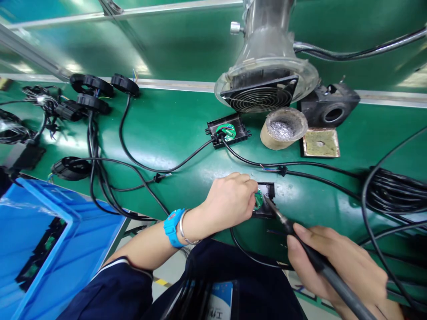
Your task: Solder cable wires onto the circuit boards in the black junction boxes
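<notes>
My right hand (333, 262) grips a soldering iron (312, 255) like a pen. The iron's metal tip reaches over a small black housing (268, 191) lying on the bench in front of me. Inside that housing sits a green circuit board (259, 199), partly covered by my left hand (230, 200). Closed, with fingertips pressed together at the board's left edge, my left hand hides whatever it may hold. Whether the iron's tip touches the board, I cannot tell. Farther back lies another black housing (233, 122) with a green board and black cables attached.
A fume extractor (267, 84) stands behind a round tub of metal shavings (283, 126). Beside it are a sponge tray (320, 143) and a black iron stand (330, 104). Coiled black cable (393, 191) lies right; round black fittings (91, 86) and a blue bin (73, 235) are left.
</notes>
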Demonstrator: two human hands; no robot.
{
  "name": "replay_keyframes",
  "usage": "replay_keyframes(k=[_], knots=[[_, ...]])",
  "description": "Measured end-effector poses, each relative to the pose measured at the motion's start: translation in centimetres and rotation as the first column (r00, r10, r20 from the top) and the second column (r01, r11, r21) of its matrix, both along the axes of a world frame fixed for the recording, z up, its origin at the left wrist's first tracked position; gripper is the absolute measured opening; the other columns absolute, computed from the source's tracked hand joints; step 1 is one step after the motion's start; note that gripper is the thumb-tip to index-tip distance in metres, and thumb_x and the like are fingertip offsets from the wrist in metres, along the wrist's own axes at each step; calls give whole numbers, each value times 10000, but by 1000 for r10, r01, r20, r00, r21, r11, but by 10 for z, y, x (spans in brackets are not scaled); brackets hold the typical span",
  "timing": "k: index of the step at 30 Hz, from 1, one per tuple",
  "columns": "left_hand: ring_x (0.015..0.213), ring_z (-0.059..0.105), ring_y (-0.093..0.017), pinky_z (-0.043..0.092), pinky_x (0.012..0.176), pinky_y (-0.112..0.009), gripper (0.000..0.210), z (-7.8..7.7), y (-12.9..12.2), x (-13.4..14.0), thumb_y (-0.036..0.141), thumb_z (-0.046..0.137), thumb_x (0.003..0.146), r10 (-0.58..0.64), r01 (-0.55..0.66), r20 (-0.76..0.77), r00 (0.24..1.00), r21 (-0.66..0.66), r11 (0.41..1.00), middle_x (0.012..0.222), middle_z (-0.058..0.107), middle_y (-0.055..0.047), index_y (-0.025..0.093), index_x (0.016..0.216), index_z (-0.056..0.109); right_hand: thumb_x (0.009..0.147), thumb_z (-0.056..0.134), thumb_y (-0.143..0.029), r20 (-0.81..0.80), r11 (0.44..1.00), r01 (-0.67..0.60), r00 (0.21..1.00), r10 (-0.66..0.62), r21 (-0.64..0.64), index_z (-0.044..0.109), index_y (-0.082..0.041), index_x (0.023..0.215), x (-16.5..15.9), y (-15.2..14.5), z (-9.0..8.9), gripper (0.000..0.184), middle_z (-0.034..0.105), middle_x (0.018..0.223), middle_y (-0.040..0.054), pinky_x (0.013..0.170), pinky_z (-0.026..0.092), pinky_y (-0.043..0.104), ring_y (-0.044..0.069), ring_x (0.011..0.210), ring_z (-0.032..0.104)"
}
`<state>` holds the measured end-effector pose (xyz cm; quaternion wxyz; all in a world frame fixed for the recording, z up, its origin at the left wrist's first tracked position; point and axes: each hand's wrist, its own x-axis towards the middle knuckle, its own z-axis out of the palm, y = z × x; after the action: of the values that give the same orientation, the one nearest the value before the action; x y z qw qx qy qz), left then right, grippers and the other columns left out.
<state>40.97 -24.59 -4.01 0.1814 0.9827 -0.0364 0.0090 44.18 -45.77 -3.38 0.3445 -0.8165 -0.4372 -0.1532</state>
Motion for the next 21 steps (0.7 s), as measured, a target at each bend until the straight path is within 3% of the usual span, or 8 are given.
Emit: replay_keyframes(k=[5,8,10,13,18,21], knots=[[747,578,-176,431,621,-297,154,0,0,0,216,490,842,19,-19,-32,999,13,1000,761,625,0,198,794,636,746,688,-63,-93,987,94,992,-82,133,642,-147,956,-3,-13,0,231,625,759,-4,575,495,219,91,631,602],[764,586,-183,443,645,-300,156,0,2,3,222,487,848,23,-21,-64,998,26,999,768,628,0,204,797,633,734,699,-51,-117,974,95,991,-72,208,638,-153,1098,-1,-13,-3,383,643,818,12,586,500,224,109,680,616],[783,595,-189,457,679,-305,150,1,2,3,220,491,849,13,-10,-86,996,30,1000,778,633,-1,208,802,633,803,674,-113,-136,972,76,990,-46,221,594,-163,1217,-1,-9,-6,425,663,853,22,620,518,222,113,710,636],[800,617,-198,471,715,-315,157,4,0,1,211,485,854,-4,9,-100,995,43,999,799,650,-7,207,813,635,898,600,-241,-157,984,18,988,10,178,561,-194,1257,-5,0,-10,364,663,822,11,655,516,203,101,711,639],[783,651,-211,471,653,-314,243,-2,7,8,273,431,897,-35,41,-56,998,117,992,843,682,-19,214,863,664,895,586,-260,-64,996,88,994,-86,27,629,-256,990,0,16,-18,104,615,808,-16,580,468,179,77,650,591],[757,661,-205,457,592,-301,288,-3,11,11,311,401,918,-64,76,-85,994,149,986,858,692,-12,233,889,677,885,532,-196,-24,993,120,992,-120,2,567,-224,1164,2,18,-14,282,626,784,-16,587,488,214,99,627,595]])
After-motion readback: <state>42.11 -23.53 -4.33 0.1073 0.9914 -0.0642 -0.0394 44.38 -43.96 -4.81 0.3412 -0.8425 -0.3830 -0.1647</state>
